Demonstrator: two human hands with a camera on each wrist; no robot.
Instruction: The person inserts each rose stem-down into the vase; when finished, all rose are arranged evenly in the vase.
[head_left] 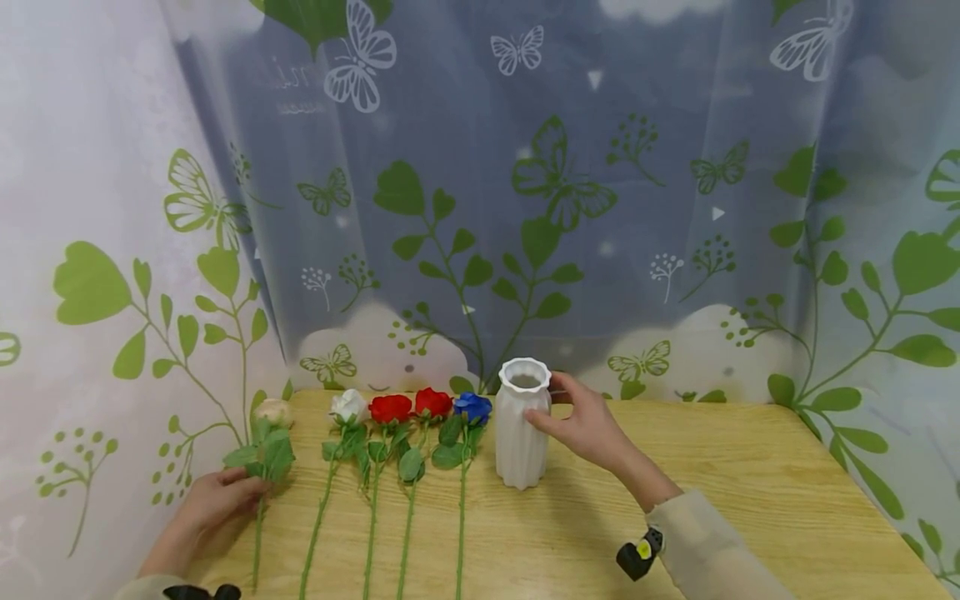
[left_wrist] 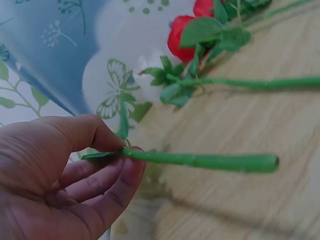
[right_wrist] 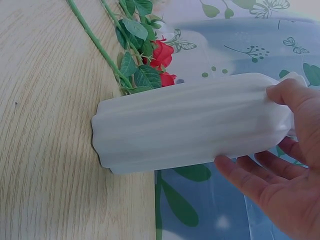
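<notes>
My left hand [head_left: 216,502] pinches the green stem of a cream rose [head_left: 273,413] just under its leaves, at the far left of the row. The left wrist view shows the stem [left_wrist: 210,161] between thumb and fingertips, its cut end pointing right; the bloom is hidden there. A white ribbed vase [head_left: 521,437] with a scalloped rim stands upright on the table. My right hand [head_left: 591,423] holds it near the neck from the right, thumb on the front and fingers around the far side. In the right wrist view the thumb and fingertips touch the vase [right_wrist: 185,127].
Between the hands lie a white rose [head_left: 348,406], two red roses [head_left: 390,408] and a blue rose [head_left: 472,409], stems towards me on the wooden table [head_left: 720,483]. A patterned curtain [head_left: 465,100] with butterflies and leaves hangs behind the table and along both sides.
</notes>
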